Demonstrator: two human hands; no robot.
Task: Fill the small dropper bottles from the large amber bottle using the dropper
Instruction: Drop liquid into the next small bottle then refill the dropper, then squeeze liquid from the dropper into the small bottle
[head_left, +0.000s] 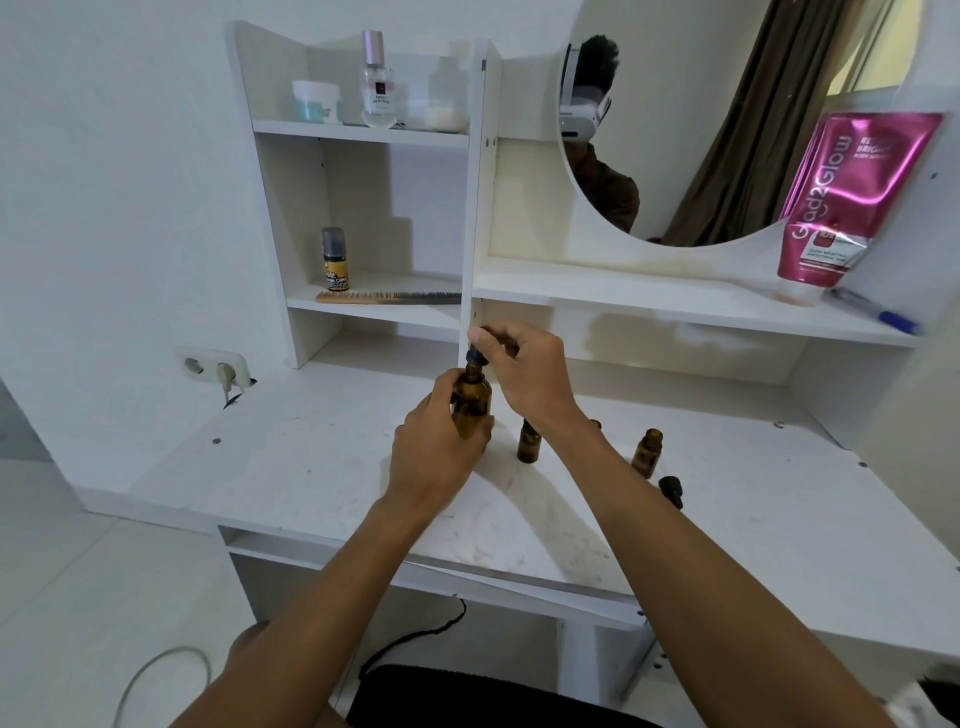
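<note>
- At the middle of the counter (311, 467): large amber bottle (471, 400), upright, long axis vertical, held slightly above or at the surface; contact with the counter cannot be told.
- Left hand (441, 447): grip closed around the body of the large amber bottle from the left side, steadying it.
- Right hand (524, 374): grip pinched shut on the black dropper (475, 356) top, directly above the bottle's neck; dropper in line with the bottle's vertical axis, seated in or at the mouth.
- Key relation: dropper leaves the bottle straight up, then travels right and nearer the person; the right hand is nearer the targets.
- Small dropper bottles: one (529, 441) just right of the large bottle, partly behind the right wrist; another (647, 452) farther right, mouth open; both upright.
- Loose black cap (670, 491): lying on the counter near the right forearm.
- Judgement: drawing liquid is the step in hand; small-bottle fill levels not readable.
</note>
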